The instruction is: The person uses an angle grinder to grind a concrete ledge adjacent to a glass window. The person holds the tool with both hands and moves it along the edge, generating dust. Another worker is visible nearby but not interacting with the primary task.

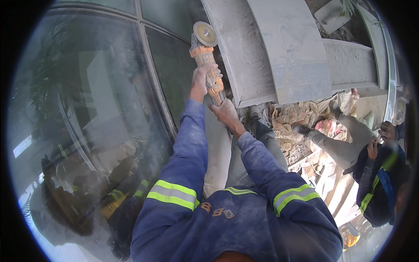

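Observation:
Both my arms reach forward in dusty blue sleeves with an angle grinder (214,82) between them, its orange body caked in dust. My left hand (201,79) wraps round the body just behind the head. Around the narrow tail end my right hand (226,114) is closed; part of its grip is hidden. The pale round disc (205,33) faces up at the far end, close to the left edge of a dusty grey panel (244,52). I cannot tell whether the disc touches the panel or is spinning.
Reflective glass panes (96,87) in a metal frame (150,65) rise along the left. A wide grey slab (294,61) lies at the upper right. Crumpled dusty sacks (297,115) and debris cover the ground below it. A co-worker (377,174) sits or crouches at the right.

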The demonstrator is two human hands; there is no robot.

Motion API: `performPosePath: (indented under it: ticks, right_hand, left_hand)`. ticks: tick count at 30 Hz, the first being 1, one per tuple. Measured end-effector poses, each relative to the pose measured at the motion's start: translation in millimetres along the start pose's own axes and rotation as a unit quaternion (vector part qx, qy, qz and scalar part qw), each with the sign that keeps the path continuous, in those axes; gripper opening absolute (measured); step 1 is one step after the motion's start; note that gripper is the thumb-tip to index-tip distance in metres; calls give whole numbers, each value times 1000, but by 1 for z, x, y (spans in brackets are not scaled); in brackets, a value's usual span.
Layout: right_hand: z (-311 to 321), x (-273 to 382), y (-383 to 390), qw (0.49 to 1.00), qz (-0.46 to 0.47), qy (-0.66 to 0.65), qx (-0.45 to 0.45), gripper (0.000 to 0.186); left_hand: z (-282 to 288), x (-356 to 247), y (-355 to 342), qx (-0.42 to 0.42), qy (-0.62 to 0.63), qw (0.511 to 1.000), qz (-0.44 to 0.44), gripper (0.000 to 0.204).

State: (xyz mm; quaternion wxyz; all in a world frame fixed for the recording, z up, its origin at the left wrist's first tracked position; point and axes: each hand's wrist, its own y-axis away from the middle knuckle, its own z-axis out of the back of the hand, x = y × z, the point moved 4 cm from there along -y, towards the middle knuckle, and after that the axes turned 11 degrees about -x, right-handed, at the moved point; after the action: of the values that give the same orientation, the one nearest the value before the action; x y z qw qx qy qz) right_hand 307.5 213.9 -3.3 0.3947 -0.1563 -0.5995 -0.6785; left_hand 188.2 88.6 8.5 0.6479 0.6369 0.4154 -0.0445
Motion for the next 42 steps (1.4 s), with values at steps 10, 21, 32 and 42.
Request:
performPosePath:
  ticks: [10, 21, 32, 42]
  right_hand:
    - [5, 15, 0, 1000, 26, -12, 10, 49]
    - [7, 14, -1, 997, 41, -69, -21, 32]
    - [15, 34, 13, 998, 33, -46, -5, 32]
    - [11, 29, 6, 997, 46, -61, -9, 26]
  left_hand:
    - [3, 1, -13, 23, -15, 1000, -15, 42]
    - [-9, -6, -2, 2, -13, 999, -30, 46]
    - [-11, -16, 11, 29, -30, 995, -89, 42]
    - [-3, -4, -3, 57, -26, 994, -90, 46]
